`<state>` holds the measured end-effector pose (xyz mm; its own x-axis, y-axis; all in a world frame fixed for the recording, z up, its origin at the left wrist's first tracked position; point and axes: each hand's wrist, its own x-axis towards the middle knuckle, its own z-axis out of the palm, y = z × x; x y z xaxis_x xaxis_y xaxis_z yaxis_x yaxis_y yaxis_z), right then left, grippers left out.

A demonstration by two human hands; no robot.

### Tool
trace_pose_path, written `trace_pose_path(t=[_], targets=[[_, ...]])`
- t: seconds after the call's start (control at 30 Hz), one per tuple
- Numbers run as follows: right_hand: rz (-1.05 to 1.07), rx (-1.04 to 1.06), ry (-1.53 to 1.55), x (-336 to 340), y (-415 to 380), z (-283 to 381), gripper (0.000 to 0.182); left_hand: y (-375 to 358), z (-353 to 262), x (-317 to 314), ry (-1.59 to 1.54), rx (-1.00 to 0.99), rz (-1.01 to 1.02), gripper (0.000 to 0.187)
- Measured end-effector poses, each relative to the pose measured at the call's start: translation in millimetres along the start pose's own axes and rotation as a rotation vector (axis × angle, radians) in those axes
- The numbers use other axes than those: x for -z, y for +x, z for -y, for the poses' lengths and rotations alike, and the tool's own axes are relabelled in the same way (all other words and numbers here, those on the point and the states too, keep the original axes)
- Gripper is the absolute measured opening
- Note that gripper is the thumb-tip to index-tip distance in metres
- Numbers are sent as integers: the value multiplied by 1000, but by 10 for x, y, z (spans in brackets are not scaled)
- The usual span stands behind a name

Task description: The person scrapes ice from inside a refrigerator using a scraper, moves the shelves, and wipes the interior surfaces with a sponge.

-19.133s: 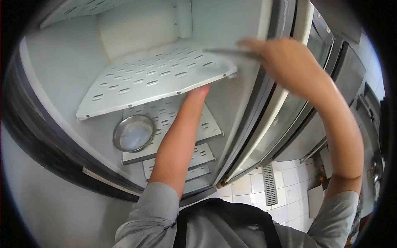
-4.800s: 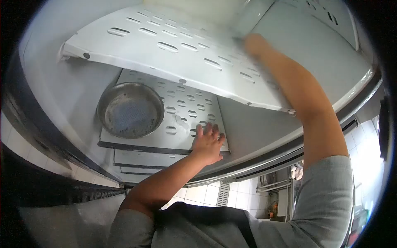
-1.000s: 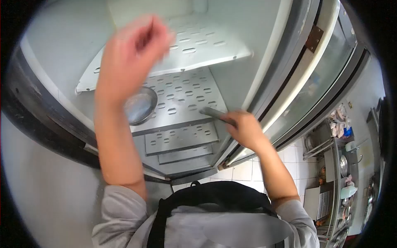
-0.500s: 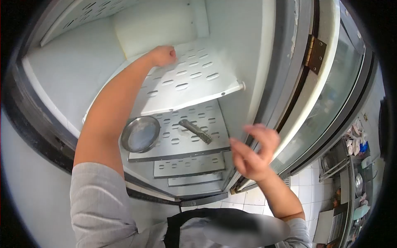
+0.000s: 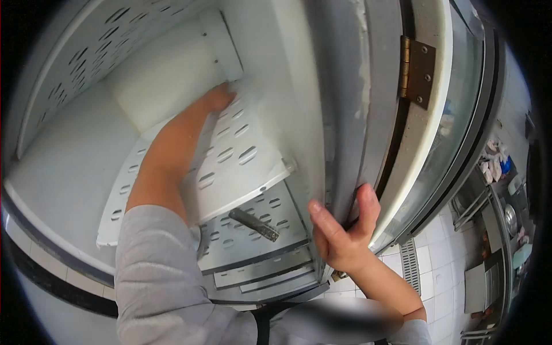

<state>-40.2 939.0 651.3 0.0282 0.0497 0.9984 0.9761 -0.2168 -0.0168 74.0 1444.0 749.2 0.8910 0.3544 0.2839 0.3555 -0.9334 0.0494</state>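
White fridge interior, door open. Left hand [image 5: 217, 96] reaches deep onto the back of the upper shelf [image 5: 241, 155], fingers flat on it, holding nothing visible. Right hand [image 5: 344, 230] is open, braced on the door frame [image 5: 351, 115]. Scraper [image 5: 253, 224] lies loose on the lower shelf [image 5: 270, 236], below the left forearm. Looks like the shelf is being checked or wiped; next move likely needs the scraper regripped.

A white cabinet interior [image 5: 63, 155] fills most of the view, its walls plain and evenly lit. The open door [image 5: 443, 115] stands to the right, hung on a rusty brass-coloured hinge [image 5: 416, 64], with a dark seal along its edge. Below lies a floor of white tiles [image 5: 443, 282] with a slotted drain grate [image 5: 410, 266] set into it. At the far right stand what look like metal racks [image 5: 500, 224] with kitchenware, too small and warped to tell clearly.
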Motion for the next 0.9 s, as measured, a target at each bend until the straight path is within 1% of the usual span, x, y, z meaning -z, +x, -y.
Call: trace_pose_path(t=[0.03,0.1,0.23,0.3,0.37,0.4,0.47,0.53,0.6,0.67,0.9], targets=[[18,-6,-16,20,1,6,38,76,-38,-7,-45,1,1,76],[29,-9,-43,23,2,5,36,167,-76,-19,-105,94,-57,77],[10,3,-54,5,16,-14,35,55,-261,228,-66,195,50,77],[1,5,-58,1,15,-14,34,-255,-438,382,-198,187,35,77],[2,9,-80,5,2,-11,34,-245,-433,357,-296,200,14,77],[2,16,-89,0,6,-13,34,-96,-297,269,-328,218,-6,78],[33,-8,-78,28,20,12,34,40,-164,162,-246,188,-35,76],[43,-17,-77,33,14,26,34,47,-94,106,-17,88,-53,74],[28,-10,-85,13,-7,29,34,-38,-94,67,67,105,-70,68],[26,-10,-72,10,11,27,33,-70,-254,78,151,108,-95,63],[33,9,-24,11,-11,-12,32,-74,-299,192,285,-68,-114,53]])
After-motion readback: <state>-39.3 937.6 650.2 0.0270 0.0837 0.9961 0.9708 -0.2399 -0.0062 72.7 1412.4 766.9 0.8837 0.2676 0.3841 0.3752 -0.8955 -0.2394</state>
